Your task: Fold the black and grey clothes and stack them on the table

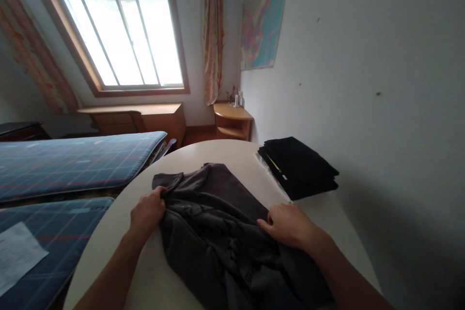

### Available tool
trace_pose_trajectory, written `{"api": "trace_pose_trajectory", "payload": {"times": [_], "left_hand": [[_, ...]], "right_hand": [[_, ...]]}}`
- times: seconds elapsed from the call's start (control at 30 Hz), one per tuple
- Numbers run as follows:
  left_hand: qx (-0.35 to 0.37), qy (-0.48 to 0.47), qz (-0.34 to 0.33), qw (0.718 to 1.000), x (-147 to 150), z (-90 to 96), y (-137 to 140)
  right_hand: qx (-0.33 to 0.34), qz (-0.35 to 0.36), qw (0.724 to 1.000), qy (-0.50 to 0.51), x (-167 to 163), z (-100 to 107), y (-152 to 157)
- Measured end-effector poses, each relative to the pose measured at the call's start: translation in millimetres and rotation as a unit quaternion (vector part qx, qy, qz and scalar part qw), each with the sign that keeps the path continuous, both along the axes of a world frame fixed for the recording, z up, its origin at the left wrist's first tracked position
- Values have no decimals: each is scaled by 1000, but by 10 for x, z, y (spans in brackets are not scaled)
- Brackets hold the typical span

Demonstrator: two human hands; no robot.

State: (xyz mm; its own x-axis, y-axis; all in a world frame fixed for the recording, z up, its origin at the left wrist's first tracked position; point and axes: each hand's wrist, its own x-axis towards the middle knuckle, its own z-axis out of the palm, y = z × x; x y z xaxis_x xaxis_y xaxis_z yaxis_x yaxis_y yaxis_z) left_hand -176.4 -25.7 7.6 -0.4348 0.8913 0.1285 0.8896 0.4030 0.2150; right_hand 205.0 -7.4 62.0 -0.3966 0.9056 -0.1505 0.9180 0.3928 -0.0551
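Note:
A dark grey garment [225,223] lies crumpled and partly spread over the round cream table [145,261]; its exact kind is hard to make out among the folds. At its left edge my left hand [148,209] is closed, with the cloth pinched between the fingers. My right hand [288,224] is closed on the garment's right edge, thumb pointing left. Between the hands the fabric is bunched in wrinkles, and its near end runs out of the bottom of the view. Beyond my right hand sits a stack of folded black clothes [298,164].
The black stack rests on a clear plastic sheet [271,174] near the wall [363,48]. Blue plaid mattresses [72,160] stand left of the table, one with a paper [20,254] on it. A corner shelf [233,112] and a wooden desk [160,112] are farther back.

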Motion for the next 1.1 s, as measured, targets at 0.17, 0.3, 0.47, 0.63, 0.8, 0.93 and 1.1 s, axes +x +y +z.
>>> {"api": "trace_pose_trajectory", "payload": {"times": [0.17, 0.3, 0.47, 0.63, 0.8, 0.93, 1.1], "left_hand": [[18, -16, 62, 998, -82, 95, -36], [127, -3, 91, 988, -188, 165, -31], [283, 33, -125, 950, 160, 176, -10], [115, -24, -456, 882, 733, 66, -70], [15, -23, -449, 893, 806, 37, -47], [-36, 39, -300, 952, 751, 143, -26], [-90, 86, -100, 987, 640, 236, -25]], "right_hand": [[20, 13, 999, 32, -13, -35, -4], [69, 5, 996, 63, 7, -66, 145], [251, 46, 945, 204, 44, -68, 330], [355, 177, 874, 281, 62, -138, 400], [307, 186, 897, 259, 56, -122, 342], [242, 121, 930, 249, 73, -17, 251], [104, 44, 979, 169, 90, 90, 122]]}}
